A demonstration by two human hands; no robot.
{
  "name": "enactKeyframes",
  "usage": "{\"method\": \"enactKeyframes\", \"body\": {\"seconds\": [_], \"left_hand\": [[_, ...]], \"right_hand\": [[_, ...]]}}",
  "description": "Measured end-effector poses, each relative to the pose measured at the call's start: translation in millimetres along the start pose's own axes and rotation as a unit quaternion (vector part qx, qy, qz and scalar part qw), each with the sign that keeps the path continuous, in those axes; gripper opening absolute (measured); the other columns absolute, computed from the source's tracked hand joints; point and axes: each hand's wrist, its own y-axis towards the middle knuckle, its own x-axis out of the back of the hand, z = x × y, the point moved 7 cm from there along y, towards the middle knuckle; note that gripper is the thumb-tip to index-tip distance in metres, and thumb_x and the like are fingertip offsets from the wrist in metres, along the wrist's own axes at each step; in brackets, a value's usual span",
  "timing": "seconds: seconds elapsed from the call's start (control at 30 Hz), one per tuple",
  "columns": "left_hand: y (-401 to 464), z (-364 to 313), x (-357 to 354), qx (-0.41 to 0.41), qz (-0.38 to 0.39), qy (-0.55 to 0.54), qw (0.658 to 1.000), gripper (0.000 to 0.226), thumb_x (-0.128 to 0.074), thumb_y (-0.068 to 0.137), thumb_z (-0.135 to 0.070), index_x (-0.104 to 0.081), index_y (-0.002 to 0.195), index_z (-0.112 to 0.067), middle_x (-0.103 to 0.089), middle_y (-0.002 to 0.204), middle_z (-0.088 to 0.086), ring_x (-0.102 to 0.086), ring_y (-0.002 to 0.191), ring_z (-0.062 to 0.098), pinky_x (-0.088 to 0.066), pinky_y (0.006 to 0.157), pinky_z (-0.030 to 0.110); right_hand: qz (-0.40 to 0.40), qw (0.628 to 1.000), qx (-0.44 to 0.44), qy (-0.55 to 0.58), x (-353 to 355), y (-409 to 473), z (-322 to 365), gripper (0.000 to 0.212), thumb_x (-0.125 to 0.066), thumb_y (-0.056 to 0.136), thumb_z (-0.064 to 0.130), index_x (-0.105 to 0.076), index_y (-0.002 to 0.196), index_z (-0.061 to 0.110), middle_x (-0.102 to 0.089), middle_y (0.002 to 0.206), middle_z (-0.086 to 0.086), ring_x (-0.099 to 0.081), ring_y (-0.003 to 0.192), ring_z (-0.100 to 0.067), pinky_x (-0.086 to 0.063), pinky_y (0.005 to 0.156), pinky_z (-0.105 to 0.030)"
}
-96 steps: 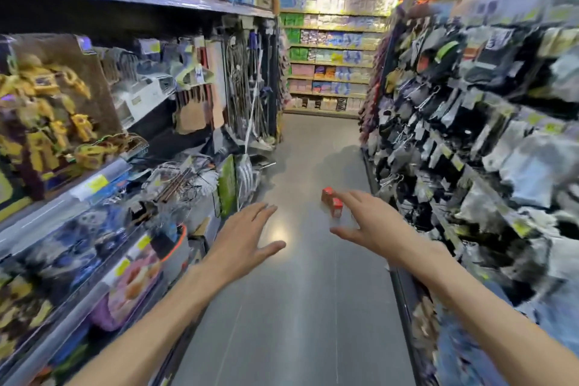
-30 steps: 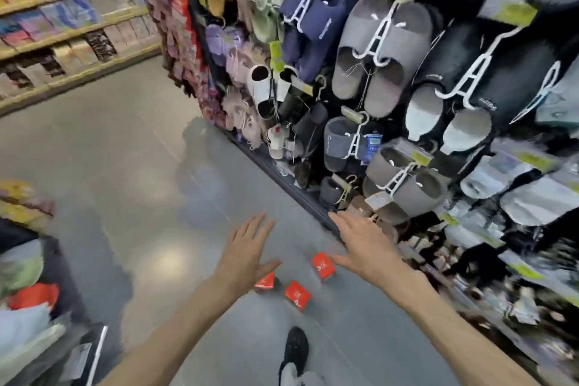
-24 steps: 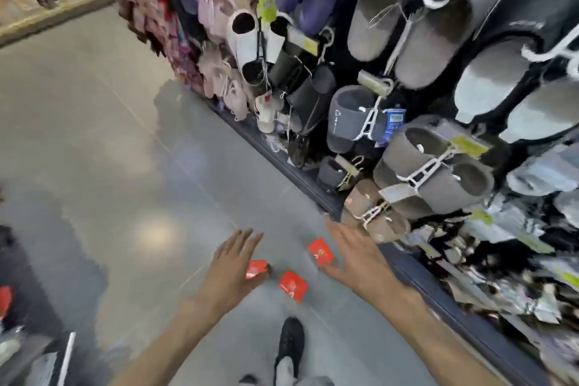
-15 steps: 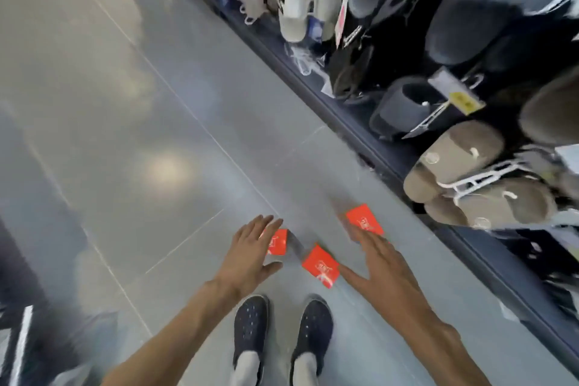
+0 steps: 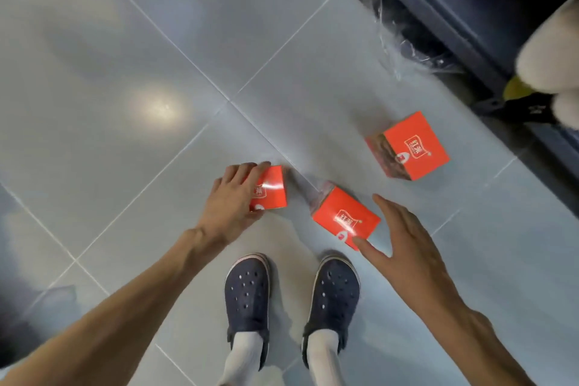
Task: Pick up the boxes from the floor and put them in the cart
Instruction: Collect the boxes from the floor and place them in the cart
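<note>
Three small orange-red boxes lie on the grey tiled floor. My left hand (image 5: 233,200) lies over the left box (image 5: 272,189), fingers across its far edge and thumb at its near side. The middle box (image 5: 346,217) sits just ahead of my right shoe. My right hand (image 5: 404,240) hovers open at that box's right side, thumb tip at its near corner. The third box (image 5: 410,147) stands apart, farther right near the shelf base. No cart is in view.
My two dark blue clogs (image 5: 247,291) stand right below the boxes. A dark shelf base (image 5: 445,0) runs along the upper right, with crumpled clear plastic (image 5: 407,50) beneath it and pale slippers (image 5: 554,53) hanging at the far right.
The view has tilted down and closer to the floor. My left hand has come down onto the left box. My right hand has dropped beside the middle box.
</note>
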Motion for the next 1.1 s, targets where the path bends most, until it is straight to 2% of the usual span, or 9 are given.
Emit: {"method": "enactKeyframes", "body": {"seconds": [0.17,0.27,0.37,0.47,0.6,0.73,0.87,1.0,1.1], "left_hand": [[-38,-29,54,-0.033,-0.014,-0.013,0.999,0.096,-0.082,0.07,-0.038,-0.031,0.151,-0.025,-0.05,0.134,0.0,-0.044,0.117,0.029,-0.036,0.102,0.042],[-53,-43,77,-0.036,-0.015,-0.022,0.999,0.099,-0.084,0.07,-0.04,-0.03,0.152,-0.025,-0.049,0.134,0.0,-0.044,0.117,0.028,-0.036,0.103,0.04],[-57,-43,82,-0.01,-0.032,-0.043,0.999,0.1,-0.085,0.069,-0.042,-0.03,0.151,-0.026,-0.048,0.136,-0.001,-0.042,0.12,0.026,-0.039,0.104,0.043],[-56,-35,72,0.004,-0.051,-0.055,0.997,0.099,-0.084,0.07,-0.045,-0.03,0.15,-0.027,-0.047,0.137,-0.002,-0.041,0.12,0.025,-0.04,0.102,0.044],[-60,-25,54,0.015,-0.06,-0.08,0.995,0.099,-0.086,0.069,-0.045,-0.031,0.15,-0.028,-0.047,0.138,-0.003,-0.04,0.121,0.022,-0.037,0.101,0.04],[-68,-28,60,0.007,-0.04,-0.068,0.997,0.099,-0.083,0.069,-0.05,-0.029,0.15,-0.03,-0.047,0.138,-0.006,-0.041,0.121,0.021,-0.039,0.102,0.041],[-79,-39,96,0.015,-0.046,-0.096,0.994,0.098,-0.077,0.067,-0.058,-0.028,0.15,-0.036,-0.046,0.134,-0.016,-0.041,0.118,0.014,-0.042,0.097,0.038],[-77,-44,122,-0.019,-0.049,-0.087,0.995,0.097,-0.068,0.068,-0.067,-0.026,0.15,-0.038,-0.044,0.135,-0.018,-0.039,0.119,0.011,-0.042,0.096,0.037],[-78,-57,147,-0.045,-0.046,-0.06,0.996,0.095,-0.066,0.071,-0.067,-0.03,0.151,-0.032,-0.048,0.135,-0.011,-0.04,0.117,0.016,-0.041,0.098,0.037]], "right_hand": [[-0.022,1.0,0.018,0.01,28,-5,30,0.076,-0.07,0.084,0.05,-0.033,0.146,0.026,-0.046,0.143,0.003,-0.042,0.131,-0.015,-0.039,0.104,-0.035],[-0.026,0.999,0.031,0.022,27,0,37,0.077,-0.074,0.081,0.044,-0.031,0.144,0.031,-0.046,0.14,0.006,-0.043,0.129,-0.014,-0.041,0.102,-0.034],[-0.029,0.998,0.044,0.024,0,12,28,0.082,-0.075,0.077,0.045,-0.026,0.143,0.039,-0.044,0.138,0.01,-0.043,0.126,-0.012,-0.042,0.101,-0.033],[-0.026,0.999,0.033,-0.005,-45,28,4,0.091,-0.073,0.073,0.055,-0.025,0.147,0.032,-0.04,0.144,0.007,-0.041,0.13,-0.016,-0.039,0.106,-0.038],[-0.054,0.997,0.041,-0.037,-77,40,-18,0.095,-0.075,0.072,0.056,-0.026,0.148,0.028,-0.042,0.144,0.001,-0.041,0.128,-0.02,-0.037,0.105,-0.037],[-0.043,0.994,0.044,-0.091,-77,36,-16,0.092,-0.065,0.074,0.059,-0.028,0.148,0.019,-0.044,0.143,-0.005,-0.045,0.125,-0.024,-0.045,0.1,-0.039],[0.003,0.995,0.023,-0.102,-80,36,-21,0.111,-0.075,0.067,0.062,-0.017,0.151,0.021,-0.042,0.146,-0.004,-0.044,0.132,-0.023,-0.041,0.106,-0.037],[-0.026,0.997,-0.013,-0.071,-65,36,-8,0.104,-0.079,0.063,0.055,-0.026,0.146,0.02,-0.055,0.131,-0.006,-0.058,0.114,-0.027,-0.049,0.092,-0.039],[-0.066,0.996,-0.037,-0.038,-22,8,9,0.097,-0.064,0.069,0.061,-0.028,0.15,0.021,-0.053,0.13,-0.004,-0.054,0.111,-0.026,-0.047,0.092,-0.039]]}}
